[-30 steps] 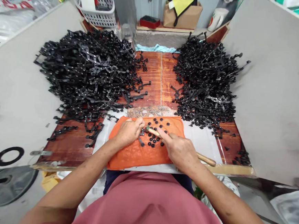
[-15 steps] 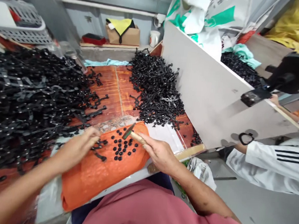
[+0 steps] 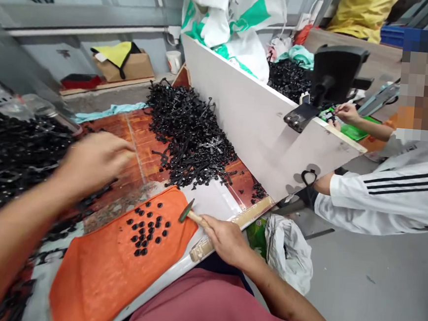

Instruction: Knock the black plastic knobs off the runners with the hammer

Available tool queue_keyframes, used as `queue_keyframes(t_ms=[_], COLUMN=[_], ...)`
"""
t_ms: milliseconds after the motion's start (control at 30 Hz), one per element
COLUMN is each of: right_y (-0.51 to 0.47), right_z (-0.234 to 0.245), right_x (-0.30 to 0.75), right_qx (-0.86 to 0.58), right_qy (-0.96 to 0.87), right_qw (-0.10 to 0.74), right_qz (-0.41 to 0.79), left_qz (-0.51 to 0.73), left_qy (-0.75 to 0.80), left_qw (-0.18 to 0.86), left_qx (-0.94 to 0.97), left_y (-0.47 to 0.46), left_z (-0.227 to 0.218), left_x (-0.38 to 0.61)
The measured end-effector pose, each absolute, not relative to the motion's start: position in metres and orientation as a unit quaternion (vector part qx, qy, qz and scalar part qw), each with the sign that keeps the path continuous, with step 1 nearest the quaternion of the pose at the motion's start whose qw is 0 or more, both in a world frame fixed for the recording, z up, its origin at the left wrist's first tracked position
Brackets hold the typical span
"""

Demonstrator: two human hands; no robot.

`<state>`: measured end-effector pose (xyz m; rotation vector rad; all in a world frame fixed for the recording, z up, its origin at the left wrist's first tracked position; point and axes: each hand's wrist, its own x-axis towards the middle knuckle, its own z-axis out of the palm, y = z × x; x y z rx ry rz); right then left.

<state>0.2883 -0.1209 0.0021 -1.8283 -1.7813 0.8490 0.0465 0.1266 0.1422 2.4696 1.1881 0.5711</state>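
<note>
My right hand is wrapped round the wooden handle of a small hammer, whose dark head rests over the right end of an orange cloth-covered pad. Several small round black pieces lie scattered on the pad. My left hand is raised above the red-brown table, beyond the pad's far edge. Motion smears its fingers, so whether it holds anything cannot be made out. Nearest to it is the big heap of black linked strips at the left, partly hidden by my forearm.
A second black heap lies mid-table against a pale upright board. A black holder is fixed on that board. Past it, a person in a white striped sleeve works with both hands. A white bag stands on the floor.
My left hand has lifted off the pad and moved forward, and the black strips by it no longer lie on the pad. The view has swung right. The hammer stays in my right hand.
</note>
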Motion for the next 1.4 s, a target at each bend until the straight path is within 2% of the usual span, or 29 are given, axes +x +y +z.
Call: queue_keyframes(t_ms=[100,267,367,467,567,733,800,867,1033,1100,1200,1267,1400], right_y=[-0.123,-0.126,-0.128,-0.128,-0.128,-0.130,-0.130,-0.130,-0.126,-0.125,-0.124,-0.124,-0.124], right_z=[0.004,0.000,-0.002,-0.002,-0.002,-0.009,-0.014,-0.018,-0.028,-0.030,-0.033,-0.035,-0.035], right_x=[0.287,0.288,0.290,0.293,0.295,0.298,0.299,0.301,0.305,0.306,0.308,0.309,0.308], right_qx=[-0.649,-0.641,-0.628,-0.614,-0.611,-0.599,-0.595,-0.599,-0.603,-0.607,-0.607,-0.604,-0.612], right_qy=[-0.667,-0.658,-0.658,-0.662,-0.665,-0.663,-0.662,-0.665,-0.684,-0.689,-0.695,-0.697,-0.694], right_qw=[0.216,0.253,0.272,0.282,0.287,0.314,0.320,0.311,0.285,0.279,0.274,0.276,0.276], right_qz=[0.296,0.303,0.314,0.323,0.319,0.320,0.323,0.319,0.295,0.281,0.272,0.270,0.261], left_qz=[0.069,0.012,0.001,0.025,0.059,0.179,0.202,0.209,0.200,0.190,0.155,0.128,0.112], left_qy=[0.259,0.170,0.137,0.145,0.206,0.300,0.336,0.374,0.436,0.459,0.525,0.562,0.575], left_qw=[0.074,0.011,0.031,0.053,0.141,0.440,0.503,0.518,0.475,0.409,0.252,0.196,0.252], left_qx=[0.961,0.985,0.990,0.988,0.967,0.827,0.771,0.741,0.737,0.765,0.798,0.794,0.771], left_y=[0.116,0.100,0.109,0.118,0.119,0.096,0.080,0.060,0.008,-0.012,-0.043,-0.062,-0.086], left_z=[0.093,0.031,0.023,0.034,0.054,0.079,0.085,0.089,0.095,0.093,0.080,0.067,0.035], left_x=[0.149,0.267,0.288,0.289,0.276,0.212,0.176,0.138,0.048,0.015,-0.025,-0.043,-0.055])
